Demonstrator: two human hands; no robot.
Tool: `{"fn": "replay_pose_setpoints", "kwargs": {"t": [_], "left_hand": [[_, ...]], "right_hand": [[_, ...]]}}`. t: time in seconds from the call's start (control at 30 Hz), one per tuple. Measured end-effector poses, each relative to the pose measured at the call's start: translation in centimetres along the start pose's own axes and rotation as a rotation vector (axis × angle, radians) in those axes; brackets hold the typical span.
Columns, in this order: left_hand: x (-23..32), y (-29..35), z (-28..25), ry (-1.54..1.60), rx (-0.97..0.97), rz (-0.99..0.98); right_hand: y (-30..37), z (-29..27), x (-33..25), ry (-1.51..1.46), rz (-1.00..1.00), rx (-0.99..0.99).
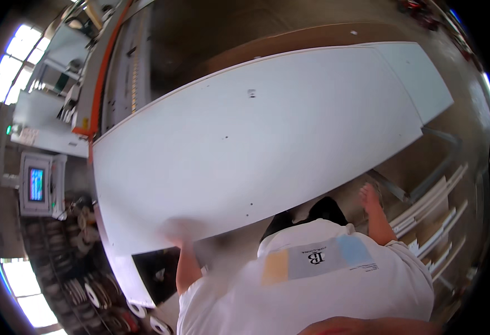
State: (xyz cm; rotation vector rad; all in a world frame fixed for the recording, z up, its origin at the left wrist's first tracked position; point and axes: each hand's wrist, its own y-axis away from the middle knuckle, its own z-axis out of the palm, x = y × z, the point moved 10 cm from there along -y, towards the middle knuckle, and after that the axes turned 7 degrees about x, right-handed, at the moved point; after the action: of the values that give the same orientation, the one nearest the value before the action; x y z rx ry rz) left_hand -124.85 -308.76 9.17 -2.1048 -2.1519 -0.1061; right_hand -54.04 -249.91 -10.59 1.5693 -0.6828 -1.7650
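A large white panel (289, 123) lies flat in front of me, with a few small dark holes and a small label (251, 94) on its face. My left hand (182, 230) is at the panel's near edge, toward its left end. Motion smears its fingers, so I cannot make out their shape or whether they press on the surface. My right hand (369, 196) is off the panel, just beyond the near edge on the right. Its fingers are partly spread, and nothing shows in them. A second pale board (418, 81) shows at the panel's far right end.
Left of the panel stands a long machine with an orange edge (101, 72) and a control screen (36, 185). Lower left, a rack holds several rolls (93, 293). White boards (432, 229) stand stacked at right, near a metal frame (393, 187).
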Motion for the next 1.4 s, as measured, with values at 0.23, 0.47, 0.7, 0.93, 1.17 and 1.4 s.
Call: {"fn": "replay_pose_setpoints", "kwargs": {"t": [0.23,0.47,0.7,0.93,1.17,1.4], "left_hand": [[3.8,2.4,3.2,-0.168,-0.098,0.038],[7.6,5.9,5.9,-0.274,-0.160,-0.067],[9.6,5.6,6.2,-0.276,-0.062,-0.133],[10.5,6.6,5.2,-0.213,0.094,-0.131],[10.9,5.5,5.7,-0.059,0.204,-0.253],[11.5,4.0,5.0,0.016,0.323,-0.246]], "right_hand": [[-14.8,-4.8,-6.1,-0.133,0.181,0.352],[-17.3,6.6,-12.2,-0.297,0.115,0.075],[-21.5,2.9,-13.9,-0.098,0.099,0.098],[-19.4,0.3,-17.9,0.043,0.195,0.244],[-16.4,-0.4,-19.7,0.113,0.241,0.303],[-14.8,0.5,-21.9,0.162,0.246,0.318]]}}
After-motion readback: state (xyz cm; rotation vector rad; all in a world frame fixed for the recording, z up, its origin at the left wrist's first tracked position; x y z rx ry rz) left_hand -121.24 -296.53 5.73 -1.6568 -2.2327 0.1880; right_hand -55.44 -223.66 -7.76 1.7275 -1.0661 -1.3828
